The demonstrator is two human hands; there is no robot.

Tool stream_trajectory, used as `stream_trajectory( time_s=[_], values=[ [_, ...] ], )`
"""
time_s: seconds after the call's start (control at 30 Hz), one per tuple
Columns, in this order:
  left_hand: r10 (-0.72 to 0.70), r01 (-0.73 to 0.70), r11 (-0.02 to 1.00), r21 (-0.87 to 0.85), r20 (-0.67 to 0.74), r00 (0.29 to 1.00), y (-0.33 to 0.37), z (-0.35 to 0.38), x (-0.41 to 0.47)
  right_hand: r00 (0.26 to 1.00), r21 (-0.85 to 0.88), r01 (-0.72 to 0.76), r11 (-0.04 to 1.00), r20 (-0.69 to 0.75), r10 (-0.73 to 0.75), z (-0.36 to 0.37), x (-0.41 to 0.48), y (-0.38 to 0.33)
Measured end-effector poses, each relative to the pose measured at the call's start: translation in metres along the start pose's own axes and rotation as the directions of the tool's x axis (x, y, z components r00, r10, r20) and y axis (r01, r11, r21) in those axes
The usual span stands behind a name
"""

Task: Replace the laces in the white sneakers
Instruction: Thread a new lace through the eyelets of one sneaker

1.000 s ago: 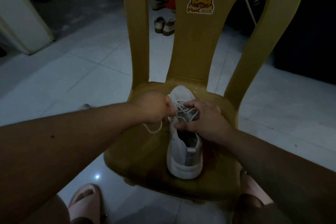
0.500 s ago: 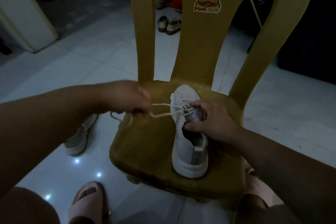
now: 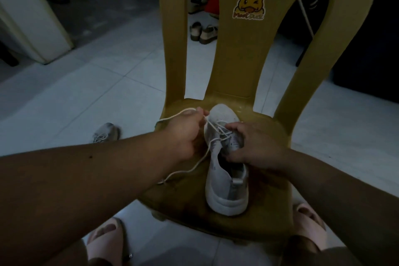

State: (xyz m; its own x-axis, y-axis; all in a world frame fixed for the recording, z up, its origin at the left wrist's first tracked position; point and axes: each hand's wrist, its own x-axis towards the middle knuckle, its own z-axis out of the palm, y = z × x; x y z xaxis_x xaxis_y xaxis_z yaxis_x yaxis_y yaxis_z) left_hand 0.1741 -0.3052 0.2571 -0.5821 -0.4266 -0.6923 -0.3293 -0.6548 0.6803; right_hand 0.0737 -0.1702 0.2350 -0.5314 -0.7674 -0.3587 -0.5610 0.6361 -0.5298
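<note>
Pinches the white lace [image 3: 187, 170] with the left hand [image 3: 185, 134], thumb and curled fingers closed on it at the fingertips. Draws one strand taut from that pinch to the eyelets just right of the hand. Lets another strand arc over the knuckles and off to the hand's left. Leaves a third running down from the eyelets, below the left wrist, to lie slack on the seat.

Grips the white sneaker [image 3: 226, 190] with the right hand [image 3: 257, 147], fingers curled over the laced upper, thumb at the rim of the opening. Has the sneaker standing on its sole on the yellow plastic chair [image 3: 183, 207], toe pointing away between and beyond both hands, heel nearer than the right hand and free of it. Holds the two hands close together, with only the lacing between them.

Shows, well to the left of the left hand and down on the tiled floor [image 3: 86, 97], the second sneaker [image 3: 105, 135], partly hidden behind the left forearm, lacing faintly visible on it. Wears a pink left slipper [image 3: 108, 237] below the left forearm and a pink right slipper [image 3: 308, 218] below the right one, either side of the chair's front edge.

Faces a duck sticker [image 3: 249, 1] on the backrest, well above the right hand. Looks through the backrest gap above the left hand at a pair of shoes [image 3: 204, 32] far beyond on the floor.
</note>
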Motion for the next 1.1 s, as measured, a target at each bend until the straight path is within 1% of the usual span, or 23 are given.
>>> stream_trajectory(
  time_s=[0.07,0.13,0.2,0.27,0.37,0.47,0.5,0.57,0.63,0.73,0.8,0.87,0.9,0.97,1.03,1.07,1.1],
  values=[
    [0.088,-0.090,0.990,-0.105,-0.026,0.996,0.014,0.003,-0.002,1.000,-0.057,0.019,0.998,-0.005,-0.020,-0.006,-0.004,-0.004],
    [0.196,-0.199,0.956,-0.213,-0.036,0.980,0.034,0.001,-0.005,1.000,-0.051,0.010,0.999,-0.022,-0.011,-0.010,-0.009,-0.007],
    [0.306,-0.305,0.913,-0.270,-0.040,0.951,0.054,-0.003,-0.010,0.999,-0.028,-0.007,1.000,-0.050,0.005,-0.012,-0.015,-0.011],
    [0.400,-0.401,0.876,-0.268,-0.060,0.915,0.073,-0.008,-0.014,0.998,-0.035,-0.010,0.999,-0.066,0.008,-0.012,-0.019,-0.014],
    [0.500,-0.507,0.841,-0.188,-0.089,0.862,0.094,-0.018,-0.020,0.996,-0.032,-0.023,0.999,-0.085,0.020,-0.009,-0.021,-0.015],
    [0.567,-0.569,0.817,-0.092,-0.056,0.822,0.102,-0.025,-0.023,0.991,-0.010,-0.065,0.998,-0.119,0.063,-0.005,-0.021,-0.017],
    [0.586,-0.588,0.808,-0.036,-0.049,0.809,0.103,-0.027,-0.023,0.989,-0.034,-0.078,0.996,-0.126,0.073,-0.004,-0.021,-0.019],
    [0.620,-0.616,0.784,0.078,-0.033,0.784,0.104,-0.027,-0.024,0.988,-0.138,-0.090,0.986,-0.134,0.071,-0.002,-0.019,-0.023],
    [0.645,-0.638,0.757,0.140,-0.002,0.765,0.104,-0.025,-0.025,0.988,-0.239,-0.106,0.965,-0.139,0.074,-0.001,-0.017,-0.028],
    [0.674,-0.668,0.732,0.132,-0.002,0.739,0.108,-0.022,-0.033,0.989,-0.311,-0.110,0.944,-0.131,0.072,-0.001,-0.014,-0.031],
    [0.684,-0.678,0.728,0.102,-0.046,0.728,0.112,-0.023,-0.037,0.988,-0.311,-0.119,0.943,-0.131,0.082,-0.002,-0.013,-0.031],
    [0.686,-0.675,0.727,0.127,-0.081,0.723,0.114,-0.025,-0.039,0.985,-0.288,-0.138,0.948,-0.140,0.101,-0.002,-0.011,-0.030],
    [0.685,-0.665,0.724,0.183,-0.078,0.725,0.113,-0.026,-0.040,0.984,-0.273,-0.146,0.951,-0.140,0.111,-0.003,-0.010,-0.030],
    [0.680,-0.634,0.688,0.353,-0.008,0.733,0.107,-0.025,-0.041,0.985,-0.270,-0.147,0.952,-0.123,0.117,-0.003,-0.008,-0.028],
    [0.645,-0.580,0.611,0.538,0.087,0.759,0.095,-0.023,-0.042,0.989,-0.277,-0.122,0.953,-0.111,0.095,-0.006,-0.008,-0.025],
    [0.609,-0.545,0.559,0.625,0.137,0.781,0.088,-0.022,-0.042,0.989,-0.245,-0.105,0.964,-0.131,0.075,-0.009,-0.010,-0.026],
    [0.560,-0.510,0.504,0.697,0.186,0.808,0.080,-0.021,-0.041,0.983,-0.161,-0.085,0.983,-0.174,0.056,-0.011,-0.013,-0.026]
  ],
)
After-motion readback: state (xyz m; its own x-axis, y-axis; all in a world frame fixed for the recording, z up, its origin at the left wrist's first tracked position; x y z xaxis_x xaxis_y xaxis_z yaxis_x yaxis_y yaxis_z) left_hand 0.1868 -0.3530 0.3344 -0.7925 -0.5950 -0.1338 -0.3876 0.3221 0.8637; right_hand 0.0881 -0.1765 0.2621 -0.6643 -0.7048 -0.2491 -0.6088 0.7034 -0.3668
